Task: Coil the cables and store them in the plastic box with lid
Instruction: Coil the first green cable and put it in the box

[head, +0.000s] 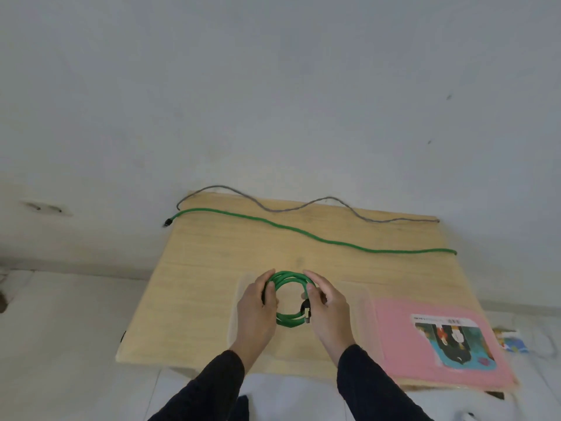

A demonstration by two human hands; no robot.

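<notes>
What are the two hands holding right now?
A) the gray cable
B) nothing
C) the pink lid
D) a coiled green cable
D: the left hand and right hand grip opposite sides of the coiled green cable, while the gray cable lies untouched at the far edge of the board.

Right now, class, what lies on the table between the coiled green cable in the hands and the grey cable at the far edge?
One straight green cable, uncoiled, lies across the table between the coil and the grey cable, in the head view.
</notes>
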